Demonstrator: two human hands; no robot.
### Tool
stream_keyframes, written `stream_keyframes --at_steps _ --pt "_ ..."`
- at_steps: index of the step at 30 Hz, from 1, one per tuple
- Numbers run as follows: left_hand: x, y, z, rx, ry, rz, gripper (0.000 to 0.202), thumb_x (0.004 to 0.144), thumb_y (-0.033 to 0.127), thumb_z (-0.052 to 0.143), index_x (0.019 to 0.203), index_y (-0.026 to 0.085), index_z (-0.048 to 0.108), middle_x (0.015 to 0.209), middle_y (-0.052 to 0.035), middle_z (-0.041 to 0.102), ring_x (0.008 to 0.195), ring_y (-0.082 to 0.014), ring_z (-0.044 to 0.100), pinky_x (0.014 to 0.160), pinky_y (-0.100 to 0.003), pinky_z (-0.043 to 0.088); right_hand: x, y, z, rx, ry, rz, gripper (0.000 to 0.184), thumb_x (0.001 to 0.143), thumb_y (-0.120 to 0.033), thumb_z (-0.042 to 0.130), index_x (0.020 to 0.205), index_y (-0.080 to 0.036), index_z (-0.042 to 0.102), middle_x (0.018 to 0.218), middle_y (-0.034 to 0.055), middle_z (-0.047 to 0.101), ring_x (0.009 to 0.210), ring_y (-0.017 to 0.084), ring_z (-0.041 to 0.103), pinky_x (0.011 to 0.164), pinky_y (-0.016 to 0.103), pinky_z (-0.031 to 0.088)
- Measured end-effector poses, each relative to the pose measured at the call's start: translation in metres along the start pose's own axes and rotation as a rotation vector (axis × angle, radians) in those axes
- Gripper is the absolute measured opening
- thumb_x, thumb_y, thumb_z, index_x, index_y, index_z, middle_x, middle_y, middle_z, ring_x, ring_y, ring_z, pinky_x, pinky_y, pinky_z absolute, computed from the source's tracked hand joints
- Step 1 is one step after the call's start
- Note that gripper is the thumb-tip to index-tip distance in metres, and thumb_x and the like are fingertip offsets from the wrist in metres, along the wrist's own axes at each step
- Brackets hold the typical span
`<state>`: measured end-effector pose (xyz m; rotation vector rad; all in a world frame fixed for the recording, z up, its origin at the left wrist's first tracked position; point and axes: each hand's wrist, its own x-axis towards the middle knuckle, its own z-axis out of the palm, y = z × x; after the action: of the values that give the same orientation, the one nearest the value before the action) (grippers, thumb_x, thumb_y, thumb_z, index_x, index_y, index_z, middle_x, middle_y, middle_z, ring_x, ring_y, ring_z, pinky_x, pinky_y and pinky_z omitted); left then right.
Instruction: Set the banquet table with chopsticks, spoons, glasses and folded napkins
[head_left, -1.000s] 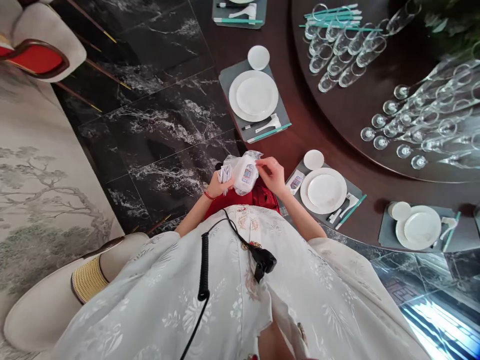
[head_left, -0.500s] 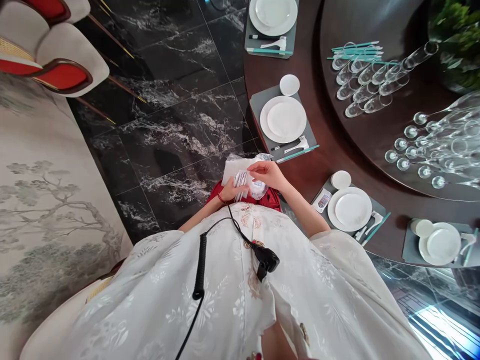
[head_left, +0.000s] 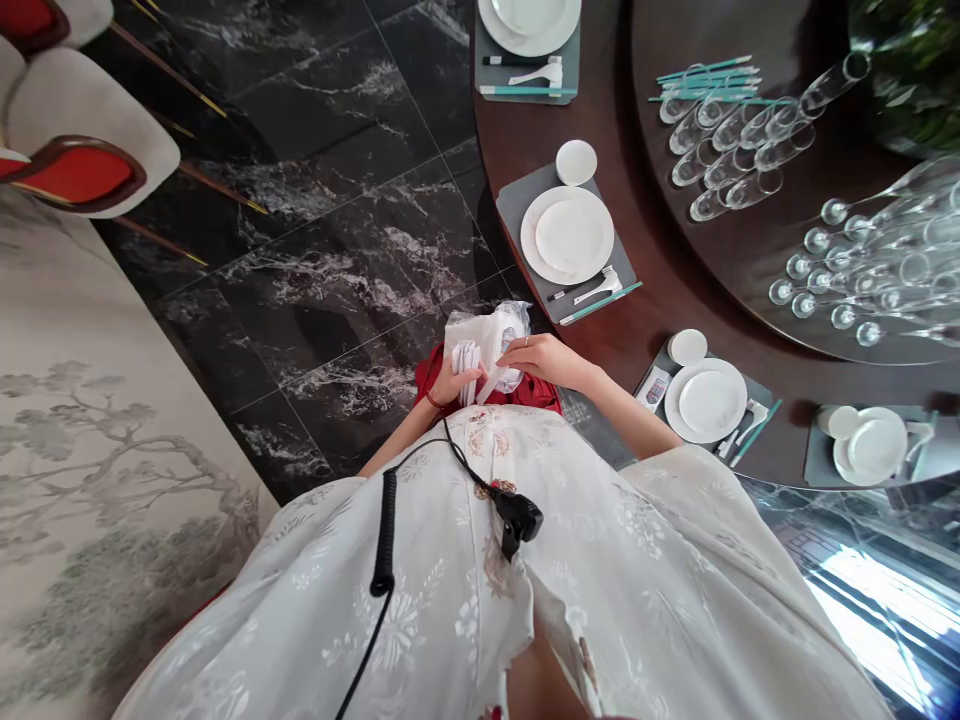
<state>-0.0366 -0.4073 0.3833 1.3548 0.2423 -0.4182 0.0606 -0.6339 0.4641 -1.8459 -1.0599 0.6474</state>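
**Left hand [head_left: 450, 382] closed on white packets [head_left: 466, 362], right hand [head_left: 541, 358] at the plastic bag [head_left: 516, 318]**

From my end, the head camera looks down on both hands, low in front of the red cloth [head_left: 541, 396]. My left hand grips the white packets in a small bunch. The plastic bag, clear with white contents, is just beside them, between the hands. My right fingers bend over its right side; I cannot tell whether they pinch it. To the right, on the dark table [head_left: 615, 325], a printed packet [head_left: 655, 388] lies on a grey placemat [head_left: 756, 390], next to stacked white plates [head_left: 711, 400]. A small bowl [head_left: 687, 347] stands just beyond them. Glasses [head_left: 753, 188] lie on the turntable [head_left: 712, 30].
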Motion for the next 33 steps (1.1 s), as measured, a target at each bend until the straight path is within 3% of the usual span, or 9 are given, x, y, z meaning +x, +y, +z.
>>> stream_keyframes --at_steps 4,7,9,12,17,24,28,30,33 --pt "0.010 0.009 -0.015 -0.092 -0.011 -0.088 0.036 0.068 0.050 0.079 0.075 0.019 0.063 0.063 -0.0052 0.067 0.057 -0.0223 0.069 0.058 -0.038 0.061 -0.014 0.035 -0.032 0.093 0.148 0.128 0.028 0.097 -0.046 0.065 0.097 -0.023 0.081 0.110 0.0099 0.076 0.097 0.021 0.072 0.088 0.033 0.060" --pt "0.020 0.015 -0.024 -0.119 0.041 -0.107 0.035 0.066 0.048 0.078 0.075 0.018 0.062 0.061 -0.0039 0.068 0.053 -0.0210 0.069 0.056 -0.035 0.061 -0.039 0.102 -0.058 0.134 0.299 0.472 0.034 0.093 -0.049 0.067 0.100 -0.017 0.079 0.088 0.0089 0.076 0.082 0.021 0.072 0.080 0.033 0.060" --pt "0.028 0.019 -0.029 -0.121 0.075 -0.117 0.034 0.065 0.046 0.077 0.075 0.017 0.062 0.061 -0.0032 0.069 0.053 -0.0206 0.070 0.057 -0.034 0.062 -0.053 0.158 -0.067 0.067 0.362 0.745 0.033 0.092 -0.041 0.066 0.101 -0.012 0.078 0.079 0.0087 0.075 0.073 0.020 0.069 0.076 0.032 0.058" --pt "0.044 0.028 -0.034 -0.102 0.092 -0.132 0.033 0.067 0.045 0.076 0.076 0.017 0.060 0.062 -0.0031 0.070 0.053 -0.0204 0.071 0.057 -0.033 0.062 -0.060 0.231 -0.069 -0.109 0.337 1.021 0.026 0.090 -0.022 0.062 0.105 -0.007 0.078 0.086 0.0113 0.077 0.076 0.019 0.068 0.081 0.031 0.055" --pt "0.080 0.052 -0.044 -0.065 0.091 -0.147 0.031 0.066 0.043 0.075 0.076 0.018 0.060 0.060 -0.0027 0.070 0.050 -0.0210 0.070 0.052 -0.032 0.061 -0.052 0.289 -0.062 -0.188 0.370 1.216 0.031 0.087 -0.015 0.063 0.114 -0.008 0.076 0.111 0.0143 0.077 0.096 0.019 0.068 0.089 0.028 0.051" --pt "0.125 0.084 -0.060 0.019 0.069 -0.088 0.028 0.069 0.043 0.072 0.076 0.017 0.061 0.059 -0.0029 0.070 0.049 -0.0196 0.069 0.052 -0.030 0.059 -0.056 0.299 -0.057 -0.192 0.438 1.314 0.029 0.091 -0.025 0.061 0.112 -0.012 0.076 0.115 0.0152 0.075 0.101 0.024 0.066 0.088 0.032 0.051" --pt "0.143 0.096 -0.064 0.036 0.064 -0.029 0.026 0.070 0.041 0.073 0.072 0.017 0.063 0.059 -0.0035 0.070 0.048 -0.0187 0.067 0.050 -0.029 0.057 -0.044 0.281 -0.064 -0.268 0.647 1.281 0.041 0.095 -0.027 0.050 0.127 -0.009 0.068 0.114 0.0183 0.070 0.106 0.029 0.062 0.095 0.039 0.050" --pt "0.151 0.102 -0.065 0.056 0.049 0.025 0.025 0.072 0.041 0.073 0.070 0.017 0.064 0.057 -0.0033 0.068 0.048 -0.0174 0.065 0.048 -0.028 0.053 -0.018 0.261 -0.074 -0.276 0.734 1.130 0.041 0.099 -0.027 0.043 0.127 -0.011 0.067 0.108 0.0165 0.070 0.103 0.028 0.062 0.098 0.039 0.049" --pt "0.162 0.111 -0.067 0.110 0.042 0.094 0.026 0.074 0.041 0.074 0.068 0.018 0.063 0.053 -0.0019 0.065 0.045 -0.0144 0.060 0.044 -0.025 0.047 0.047 0.210 -0.088 -0.280 0.722 0.661 0.038 0.105 -0.031 0.040 0.127 -0.016 0.068 0.108 0.0136 0.070 0.099 0.025 0.063 0.096 0.039 0.051"
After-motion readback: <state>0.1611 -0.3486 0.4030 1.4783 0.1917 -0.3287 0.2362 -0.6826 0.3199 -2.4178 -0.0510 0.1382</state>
